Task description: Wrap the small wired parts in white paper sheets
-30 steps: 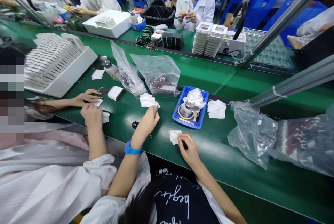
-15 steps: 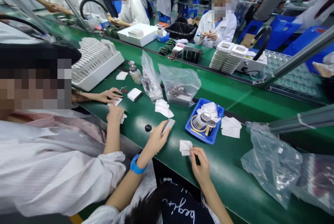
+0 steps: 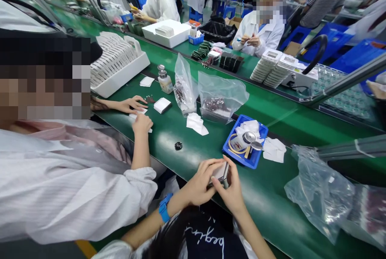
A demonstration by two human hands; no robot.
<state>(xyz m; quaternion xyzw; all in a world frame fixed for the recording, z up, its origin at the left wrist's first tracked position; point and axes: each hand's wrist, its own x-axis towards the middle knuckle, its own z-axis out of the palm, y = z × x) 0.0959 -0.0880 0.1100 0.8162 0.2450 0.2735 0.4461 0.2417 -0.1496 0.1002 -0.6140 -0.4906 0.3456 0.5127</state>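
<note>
Head view: left hand (image 3: 197, 186) and right hand (image 3: 233, 192) meet over near edge of green belt (image 3: 169, 138). Fingers of both curl shut round small flat panel (image 3: 222, 172), held just off belt. Grip sits at edges, probably to keep fingers off pale face. Panel thin, rectangular, light face, dark rim. Blue wristband (image 3: 164, 207) on left wrist. Just beyond hands, blue tray (image 3: 241, 161) holds wipes and metal-capped bottle. Small black part (image 3: 178, 145) lies apart on belt. Co-worker's hand (image 3: 141, 123) at left.
</note>
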